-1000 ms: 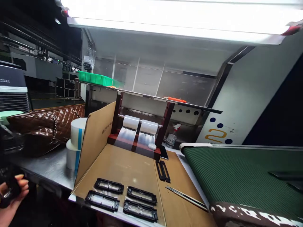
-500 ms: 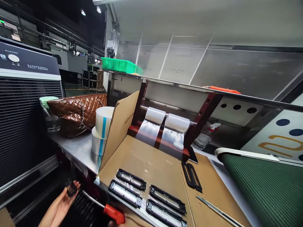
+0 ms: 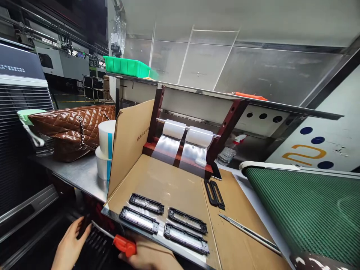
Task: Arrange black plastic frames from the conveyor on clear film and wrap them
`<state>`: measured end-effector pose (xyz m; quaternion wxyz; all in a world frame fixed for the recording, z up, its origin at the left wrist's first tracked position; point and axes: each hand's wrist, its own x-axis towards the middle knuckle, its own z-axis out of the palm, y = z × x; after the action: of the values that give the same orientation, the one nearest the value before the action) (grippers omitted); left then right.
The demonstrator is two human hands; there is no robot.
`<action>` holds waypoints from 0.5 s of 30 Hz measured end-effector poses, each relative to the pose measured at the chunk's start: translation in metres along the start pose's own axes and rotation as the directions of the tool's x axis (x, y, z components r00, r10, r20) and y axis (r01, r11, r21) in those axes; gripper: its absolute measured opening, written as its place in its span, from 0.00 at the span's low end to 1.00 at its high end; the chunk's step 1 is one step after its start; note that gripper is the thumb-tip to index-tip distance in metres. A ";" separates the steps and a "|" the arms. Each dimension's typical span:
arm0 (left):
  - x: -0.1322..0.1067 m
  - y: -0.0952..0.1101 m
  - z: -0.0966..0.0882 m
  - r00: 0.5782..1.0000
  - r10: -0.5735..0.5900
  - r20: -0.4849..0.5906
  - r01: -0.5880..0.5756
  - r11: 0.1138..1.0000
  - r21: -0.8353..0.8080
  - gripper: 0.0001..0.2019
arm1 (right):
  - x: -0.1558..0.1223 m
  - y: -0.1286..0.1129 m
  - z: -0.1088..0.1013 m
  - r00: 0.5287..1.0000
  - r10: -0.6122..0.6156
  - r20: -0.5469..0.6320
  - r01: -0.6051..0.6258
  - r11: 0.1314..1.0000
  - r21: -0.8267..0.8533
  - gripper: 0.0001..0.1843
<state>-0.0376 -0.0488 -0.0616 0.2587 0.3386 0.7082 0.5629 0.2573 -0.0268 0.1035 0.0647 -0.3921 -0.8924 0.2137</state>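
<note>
My left hand (image 3: 69,243) is at the lower left, over a dark area below the table edge. Its thumb and fingers curve around a small black part (image 3: 83,227), whose outline is hard to make out against the dark. In my right hand (image 3: 149,255) is an air blow gun (image 3: 125,245) with a red body and a thin bent metal tube. The tube's tip points at the left hand, close to its thumb. On the cardboard-covered table, several long black frames with clear film windows, such as this frame (image 3: 186,239), lie beside the right hand.
Two film rolls (image 3: 199,136) hang on a dark red stand (image 3: 225,129). Two black frames (image 3: 214,194) and tweezers (image 3: 247,230) lie right of centre. A green conveyor belt (image 3: 303,202) runs at the right. Tape rolls (image 3: 103,161) and a brown bag (image 3: 70,131) stand left of the cardboard wall (image 3: 129,138).
The view has shifted, so the table sits further left and higher. My right hand shows more fully, still gripping the blow gun. The left hand has turned, hiding more of the black part.
</note>
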 end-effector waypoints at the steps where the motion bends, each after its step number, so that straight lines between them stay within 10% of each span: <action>1: 0.001 0.001 0.001 0.999 0.049 0.010 -0.049 0.997 0.054 0.17 | 0.000 -0.001 0.000 1.000 0.009 -0.014 -0.009 1.000 -0.020 0.24; 15: -0.015 0.006 -0.023 0.985 0.156 0.070 -0.167 0.963 0.209 0.21 | 0.006 -0.006 0.010 0.995 0.097 -0.030 -0.098 0.995 -0.019 0.22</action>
<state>-0.0445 -0.0736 -0.0504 0.1925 0.4360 0.7277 0.4932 0.2469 -0.0291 0.0969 0.0630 -0.4388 -0.8734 0.2018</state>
